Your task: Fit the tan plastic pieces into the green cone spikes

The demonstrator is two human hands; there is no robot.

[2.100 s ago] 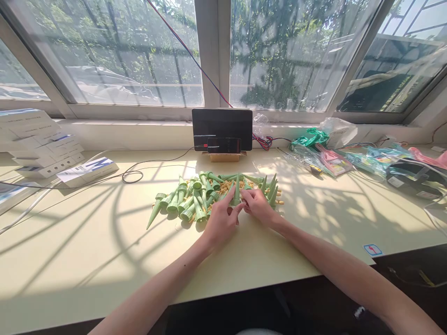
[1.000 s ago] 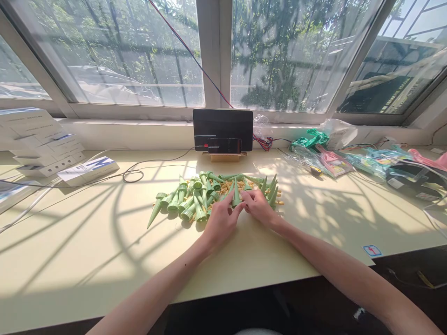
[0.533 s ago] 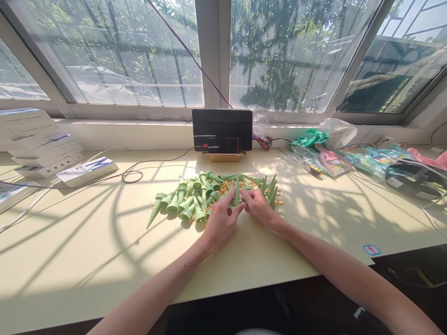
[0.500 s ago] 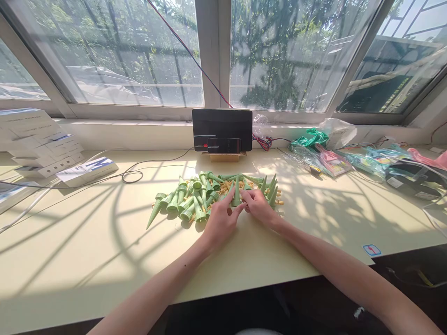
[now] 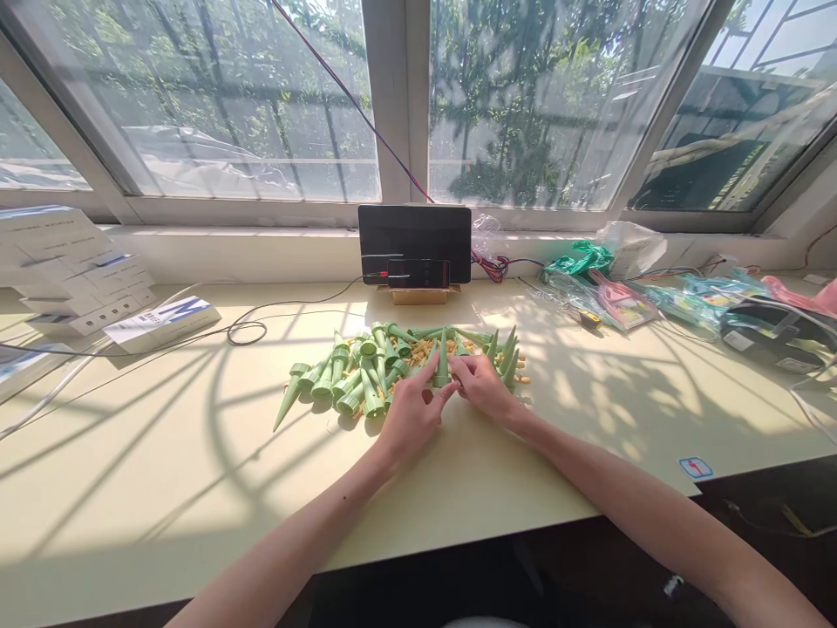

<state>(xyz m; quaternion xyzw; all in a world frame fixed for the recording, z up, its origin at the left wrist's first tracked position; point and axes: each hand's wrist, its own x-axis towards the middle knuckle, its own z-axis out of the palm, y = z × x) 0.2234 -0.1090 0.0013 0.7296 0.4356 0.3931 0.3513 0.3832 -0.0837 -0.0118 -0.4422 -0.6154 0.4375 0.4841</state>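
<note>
A green cone-shaped plastic spike (image 5: 443,359) stands point-up between my two hands, its wide end low. My left hand (image 5: 411,412) is curled around its left and near sides, index finger along it and thumb reaching toward the right fingertips. Close on the spike's right side, my right hand (image 5: 485,385) has its fingers pinched together; what lies in the pinch is hidden. More green spikes (image 5: 350,397) lie heaped to the left. Several others (image 5: 508,353) stand upright just beyond my right hand. Small tan stick-like pieces (image 5: 424,353) are scattered among them.
Behind the heap, a dark tablet (image 5: 415,231) and a phone (image 5: 418,273) lean on a cardboard stand (image 5: 419,297). White boxes (image 5: 85,270) are stacked at left, near a black cable (image 5: 247,331). Plastic bags (image 5: 621,296) and a black case (image 5: 778,336) lie at right.
</note>
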